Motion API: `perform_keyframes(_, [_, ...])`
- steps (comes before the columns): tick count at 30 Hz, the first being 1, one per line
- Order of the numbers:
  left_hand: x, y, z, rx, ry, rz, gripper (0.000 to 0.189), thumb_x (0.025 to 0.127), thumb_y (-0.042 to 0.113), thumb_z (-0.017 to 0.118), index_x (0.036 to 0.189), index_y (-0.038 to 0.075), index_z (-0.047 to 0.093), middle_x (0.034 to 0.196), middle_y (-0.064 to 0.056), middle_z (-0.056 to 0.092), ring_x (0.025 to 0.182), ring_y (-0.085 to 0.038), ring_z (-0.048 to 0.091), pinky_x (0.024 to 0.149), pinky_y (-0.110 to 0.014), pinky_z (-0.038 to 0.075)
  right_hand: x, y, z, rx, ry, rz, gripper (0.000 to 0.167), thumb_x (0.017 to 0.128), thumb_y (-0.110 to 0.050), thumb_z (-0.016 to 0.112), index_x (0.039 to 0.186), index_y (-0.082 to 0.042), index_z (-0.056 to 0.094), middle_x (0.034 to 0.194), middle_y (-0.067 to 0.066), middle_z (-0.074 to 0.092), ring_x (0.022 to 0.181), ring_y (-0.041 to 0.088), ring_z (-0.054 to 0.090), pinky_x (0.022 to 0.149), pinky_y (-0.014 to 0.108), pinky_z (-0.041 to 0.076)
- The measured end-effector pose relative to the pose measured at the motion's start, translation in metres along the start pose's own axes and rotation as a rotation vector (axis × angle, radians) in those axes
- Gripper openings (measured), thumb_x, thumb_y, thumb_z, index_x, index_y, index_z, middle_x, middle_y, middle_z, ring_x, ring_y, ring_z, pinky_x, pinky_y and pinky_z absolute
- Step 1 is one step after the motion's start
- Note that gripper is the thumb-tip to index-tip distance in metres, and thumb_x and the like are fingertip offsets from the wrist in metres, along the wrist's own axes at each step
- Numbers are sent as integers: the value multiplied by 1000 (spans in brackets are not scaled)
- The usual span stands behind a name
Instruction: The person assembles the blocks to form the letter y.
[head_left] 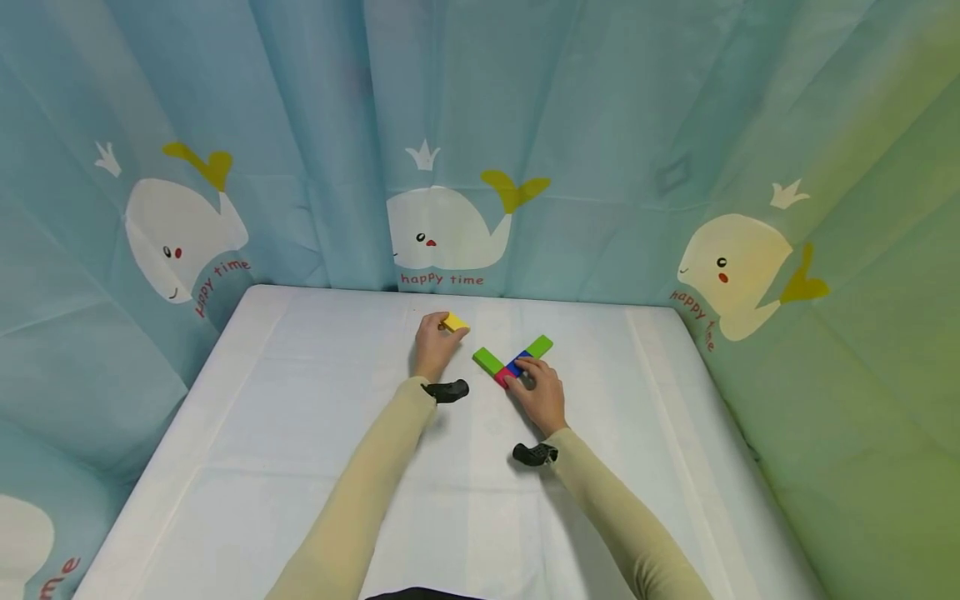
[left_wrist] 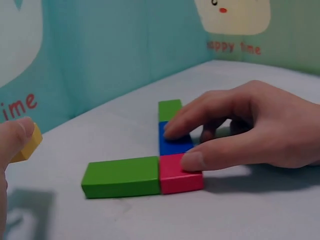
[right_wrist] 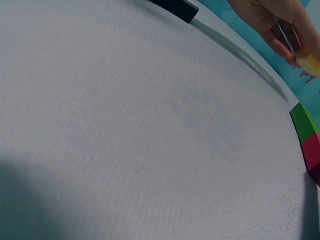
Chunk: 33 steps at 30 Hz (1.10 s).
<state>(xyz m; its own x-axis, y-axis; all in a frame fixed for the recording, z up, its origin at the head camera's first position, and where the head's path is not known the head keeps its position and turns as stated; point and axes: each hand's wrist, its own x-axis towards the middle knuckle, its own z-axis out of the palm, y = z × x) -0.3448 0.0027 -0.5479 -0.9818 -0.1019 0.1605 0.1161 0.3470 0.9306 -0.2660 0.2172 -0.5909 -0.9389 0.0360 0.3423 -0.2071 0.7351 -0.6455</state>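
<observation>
In the head view my left hand (head_left: 433,348) pinches a yellow block (head_left: 456,322) between thumb and fingers, raised over the white table. To its right, coloured blocks form an L on the tabletop. One green block (left_wrist: 121,177) butts end-on against a red block (left_wrist: 181,181). From the red one a blue block (left_wrist: 175,146) runs away, and another green block (left_wrist: 170,109) lies beyond it. My right hand (head_left: 543,396) rests on this row: the thumb touches the top of the red block, a fingertip the top of the blue one. Its remaining fingers are partly hidden behind.
The white-covered table (head_left: 300,433) reaches back to a blue curtain (head_left: 615,150) printed with whales, which also hangs along both sides. A black strap-like piece (head_left: 448,391) sits at the left wrist, and a similar black piece (head_left: 531,454) at the right.
</observation>
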Motion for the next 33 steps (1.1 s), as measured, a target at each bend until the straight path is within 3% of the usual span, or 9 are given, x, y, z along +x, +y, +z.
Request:
perform_keyframes(7, [-6,0,11,29,-41,36,51,87,20,76,129,-3,58,130,-18,53,117,-30,53,101,-37,44,0,0,-1,-9,-1,2,41,87,-29,75,121,-7,69,129,12,60,116,32,53,100,50,36])
perform_keyframes(13, [-11,-8,20,365,-72,60,47,90,22,73,127,-4,62,133,-17,55,120,-37,50,101,-42,41,0,1,-1,-12,-17,19,42,87,-31,75,122,-7,69,130,11,59,121,33,51,102,50,35])
perform_keyframes(15, [-13,-9,21,423,-67,50,45,90,21,73,126,-3,63,132,-17,56,119,-38,51,100,-43,42,0,1,-1,-8,-19,17,42,87,-31,74,122,-7,69,130,11,59,121,33,51,102,50,35])
perform_keyframes(33, [-15,-4,29,288,-25,-61,41,90,15,72,128,0,64,121,-17,56,110,-28,57,93,-35,50,0,1,-2,7,-2,10,41,87,-31,75,120,-7,70,128,10,61,119,31,52,101,50,36])
